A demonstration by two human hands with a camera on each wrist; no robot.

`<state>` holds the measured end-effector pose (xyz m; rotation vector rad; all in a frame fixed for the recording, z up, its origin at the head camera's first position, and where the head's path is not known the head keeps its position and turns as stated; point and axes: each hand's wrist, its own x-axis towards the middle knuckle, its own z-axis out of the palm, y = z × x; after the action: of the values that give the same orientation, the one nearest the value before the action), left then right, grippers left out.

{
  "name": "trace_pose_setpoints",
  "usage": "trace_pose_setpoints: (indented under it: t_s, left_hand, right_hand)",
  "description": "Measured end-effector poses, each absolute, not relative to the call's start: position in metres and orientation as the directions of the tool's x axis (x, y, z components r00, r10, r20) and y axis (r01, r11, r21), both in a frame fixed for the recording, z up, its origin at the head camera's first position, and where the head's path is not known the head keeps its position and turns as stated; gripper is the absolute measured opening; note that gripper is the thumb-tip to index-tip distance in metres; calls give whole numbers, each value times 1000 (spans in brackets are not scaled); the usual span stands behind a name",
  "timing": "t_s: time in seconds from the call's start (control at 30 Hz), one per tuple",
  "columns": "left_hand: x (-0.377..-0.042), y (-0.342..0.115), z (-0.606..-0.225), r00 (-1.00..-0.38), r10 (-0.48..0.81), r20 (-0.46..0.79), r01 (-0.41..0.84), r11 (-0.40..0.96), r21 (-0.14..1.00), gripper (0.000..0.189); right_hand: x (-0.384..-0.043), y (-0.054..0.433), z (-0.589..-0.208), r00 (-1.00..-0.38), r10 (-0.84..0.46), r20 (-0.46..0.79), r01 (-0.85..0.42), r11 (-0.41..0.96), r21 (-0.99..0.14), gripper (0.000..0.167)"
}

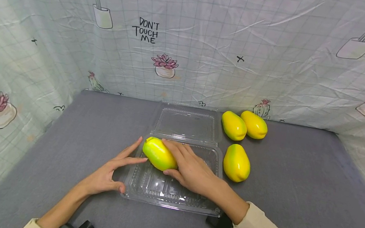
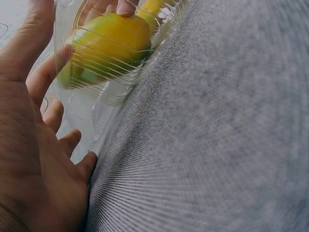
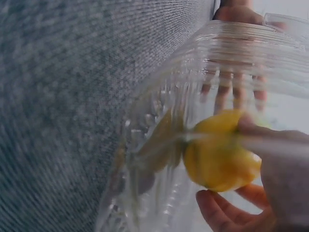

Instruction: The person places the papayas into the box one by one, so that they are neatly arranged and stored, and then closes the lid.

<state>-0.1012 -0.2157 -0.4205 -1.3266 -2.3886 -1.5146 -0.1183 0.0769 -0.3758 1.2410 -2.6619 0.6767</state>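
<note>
The right hand (image 1: 192,168) curls its fingers and thumb round a yellow-green fruit (image 1: 159,154), which is between the hands, inside the far left part of a clear container (image 1: 173,205). The left hand (image 1: 108,175), fingers spread wide and gripping nothing, is at the container's left edge. Beyond both hands lies the open lid (image 1: 186,124); right of them, three yellow fruits (image 1: 237,164) rest on the grey tabletop (image 1: 286,197)

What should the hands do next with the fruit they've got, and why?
Probably lower the yellow-green fruit gently into the box's left side: the right hand grips it there, the clear box has its lid open, and the left hand is spread beside it.
</note>
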Motion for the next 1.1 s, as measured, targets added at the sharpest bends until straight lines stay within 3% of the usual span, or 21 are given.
trace_pose_setpoints:
  t_s: [0.47, 0.77, 1.1]
  left_hand:
    - [-101, -215, -420, -652, 632, 419, 653, 187, 734, 92]
    - [-101, -215, -420, -654, 631, 417, 655, 196, 730, 92]
    - [-100, -215, -420, -656, 630, 415, 651, 195, 734, 92]
  right_hand:
    - [-119, 81, -371, -653, -691, 309, -754, 559, -344, 81]
    - [-112, 93, -355, -685, -661, 306, -726, 587, -359, 79]
    - [-101, 112, -335, -685, -625, 375, -729, 579, -366, 81]
